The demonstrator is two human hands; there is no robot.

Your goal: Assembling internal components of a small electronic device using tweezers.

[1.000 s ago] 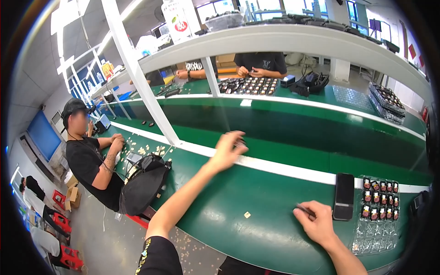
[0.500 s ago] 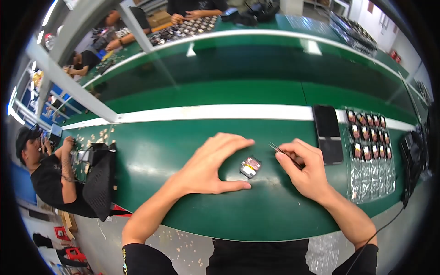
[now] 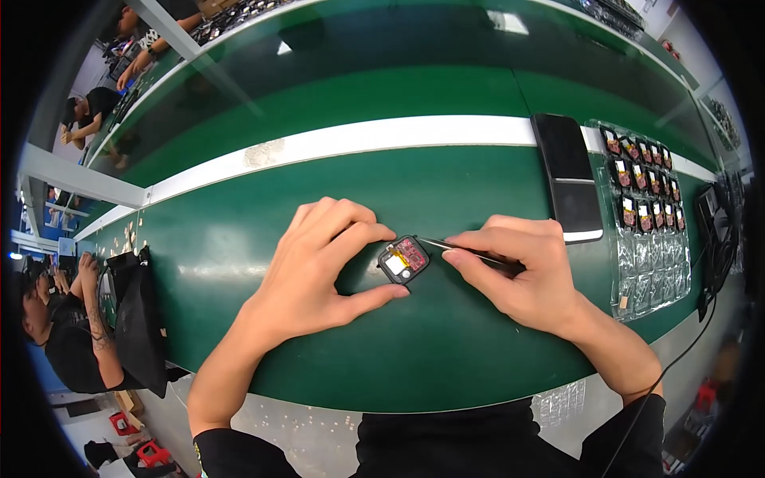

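A small black square watch case [image 3: 404,260] lies on the green table with its inside facing up, showing a red circuit board, yellow tape and a white patch. My left hand [image 3: 315,267] steadies it at the edges, index finger at the upper left and thumb at the bottom. In my right hand [image 3: 522,267] is a pair of thin dark tweezers [image 3: 470,250], pinched between thumb and fingers. Their tips reach the upper right edge of the case; whether they touch it I cannot tell.
A clear plastic tray [image 3: 649,267] at the right holds several similar watch cases in its far rows. Left of it lies a dark phone-like slab [image 3: 570,179]. Black cables [image 3: 709,263] bunch at the right edge. At the far left, another person [image 3: 76,334] sits beside a black bag-like thing [image 3: 143,319].
My left hand has closed in on the watch case, which now sits turned and squarer to view. The tweezers have moved left to its edge. The whole view has shifted.
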